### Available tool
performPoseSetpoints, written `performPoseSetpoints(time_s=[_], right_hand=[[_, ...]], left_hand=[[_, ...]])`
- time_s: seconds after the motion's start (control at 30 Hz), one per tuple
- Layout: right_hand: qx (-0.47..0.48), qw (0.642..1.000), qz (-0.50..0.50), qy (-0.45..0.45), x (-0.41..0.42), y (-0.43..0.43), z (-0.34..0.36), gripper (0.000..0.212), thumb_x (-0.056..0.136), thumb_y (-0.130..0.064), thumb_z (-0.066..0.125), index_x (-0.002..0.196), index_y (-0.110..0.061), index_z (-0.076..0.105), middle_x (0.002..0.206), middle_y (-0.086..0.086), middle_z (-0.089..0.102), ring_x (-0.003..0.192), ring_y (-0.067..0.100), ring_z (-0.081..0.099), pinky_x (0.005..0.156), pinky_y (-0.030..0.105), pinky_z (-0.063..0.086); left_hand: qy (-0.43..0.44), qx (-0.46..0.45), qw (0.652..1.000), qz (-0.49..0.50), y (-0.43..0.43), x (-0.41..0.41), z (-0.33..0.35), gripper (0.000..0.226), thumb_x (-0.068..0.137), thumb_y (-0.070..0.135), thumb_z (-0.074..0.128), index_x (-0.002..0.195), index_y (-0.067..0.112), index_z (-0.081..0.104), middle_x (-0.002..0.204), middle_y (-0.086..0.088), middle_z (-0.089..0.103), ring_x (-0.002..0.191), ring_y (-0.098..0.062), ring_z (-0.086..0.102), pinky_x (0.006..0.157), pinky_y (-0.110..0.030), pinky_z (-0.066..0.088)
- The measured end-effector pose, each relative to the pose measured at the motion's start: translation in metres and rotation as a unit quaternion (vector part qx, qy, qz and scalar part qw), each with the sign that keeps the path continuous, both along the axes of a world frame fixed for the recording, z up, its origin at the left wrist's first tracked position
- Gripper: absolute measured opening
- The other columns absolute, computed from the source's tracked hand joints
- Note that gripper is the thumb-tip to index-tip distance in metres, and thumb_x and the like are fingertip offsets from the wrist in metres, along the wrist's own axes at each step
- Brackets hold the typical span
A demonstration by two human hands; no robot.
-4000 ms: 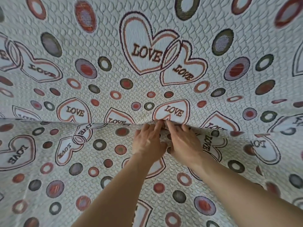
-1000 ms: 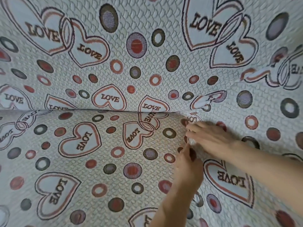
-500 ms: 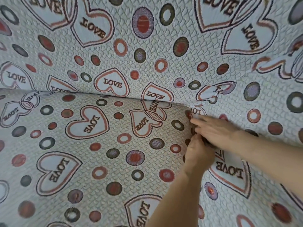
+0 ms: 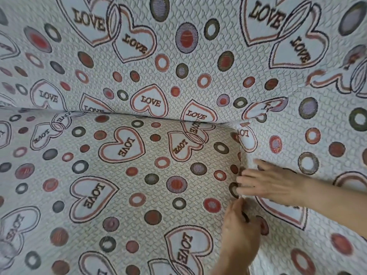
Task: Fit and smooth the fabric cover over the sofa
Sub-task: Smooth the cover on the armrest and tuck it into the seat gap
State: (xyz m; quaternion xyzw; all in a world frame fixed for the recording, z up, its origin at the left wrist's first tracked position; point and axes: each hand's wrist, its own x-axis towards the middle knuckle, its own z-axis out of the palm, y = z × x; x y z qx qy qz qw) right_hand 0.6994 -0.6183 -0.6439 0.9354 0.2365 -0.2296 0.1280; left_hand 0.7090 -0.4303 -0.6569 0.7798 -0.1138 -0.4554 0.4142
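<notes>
The quilted fabric cover point(image 4: 139, 175), pale with LOVE hearts and coloured rings, lies over the whole sofa: backrest above, seat below, armrest at the right. My right hand point(image 4: 268, 185) lies flat with straight fingers pointing left and presses the cover at the crease between seat and armrest. Just below it, my left hand point(image 4: 240, 229) pushes the cover down into the same crease; its fingertips are sunk in the fold and hidden.
The crease between backrest and seat point(image 4: 139, 116) runs across the middle of the view and meets the side crease at the back right corner point(image 4: 236, 126). The seat surface to the left lies fairly flat.
Both hands have gone from the middle of the back crease to the right corner. In the last second they slid along the side crease toward me.
</notes>
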Motion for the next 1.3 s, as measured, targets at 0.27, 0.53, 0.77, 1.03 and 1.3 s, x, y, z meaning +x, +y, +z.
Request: performPoseSetpoints(time_s=[0.27,0.53,0.77,1.03,1.3], right_hand=[[0.019,1.0,-0.002,0.007,0.003,0.015,-0.013,0.016,0.069,-0.017,0.069,0.077,-0.027,0.06,0.078,-0.006,0.049,0.079,0.016,0.053,0.096,0.049,0.048],[-0.053,0.986,-0.077,0.136,0.004,0.031,-0.02,0.035,0.098,-0.014,0.033,0.125,-0.007,0.053,0.13,0.011,0.045,0.13,0.032,0.031,0.117,0.052,0.005],[-0.057,0.979,-0.12,0.156,-0.011,0.039,-0.001,0.039,0.099,-0.021,0.033,0.136,-0.021,0.043,0.148,0.009,0.032,0.14,0.03,0.022,0.113,0.057,0.007],[-0.023,0.996,-0.053,0.068,-0.072,0.086,0.007,0.021,0.081,-0.024,0.057,0.102,-0.027,0.056,0.099,-0.001,0.056,0.104,0.027,0.056,0.084,0.07,0.037],[-0.005,0.987,-0.065,0.149,-0.075,0.129,0.006,0.035,0.091,-0.006,0.036,0.118,-0.004,0.057,0.117,0.013,0.055,0.113,0.032,0.046,0.104,0.045,0.029]], left_hand=[[0.094,0.023,0.995,-0.027,-0.009,0.012,-0.014,0.044,0.067,0.022,0.047,0.107,0.025,0.065,0.103,0.005,0.069,0.099,-0.017,0.062,0.085,-0.029,0.046],[0.014,0.03,0.993,-0.111,-0.019,0.004,-0.02,0.056,0.083,0.018,0.052,0.139,0.022,0.046,0.142,0.003,0.047,0.133,-0.014,0.038,0.107,-0.019,0.027],[-0.005,-0.038,0.994,-0.105,0.003,-0.018,-0.009,0.069,0.084,0.018,0.046,0.15,0.028,0.028,0.156,0.013,0.027,0.143,-0.001,0.02,0.112,-0.006,0.011],[0.019,-0.066,0.992,-0.103,0.08,-0.062,-0.006,0.079,0.083,0.012,0.052,0.152,0.014,0.013,0.15,0.017,0.007,0.143,0.002,0.009,0.104,0.003,0.005],[-0.021,-0.048,0.996,-0.075,0.093,-0.093,-0.003,0.066,0.081,0.022,0.052,0.144,0.034,0.038,0.148,0.018,0.036,0.135,0.006,0.031,0.103,-0.003,0.022]])
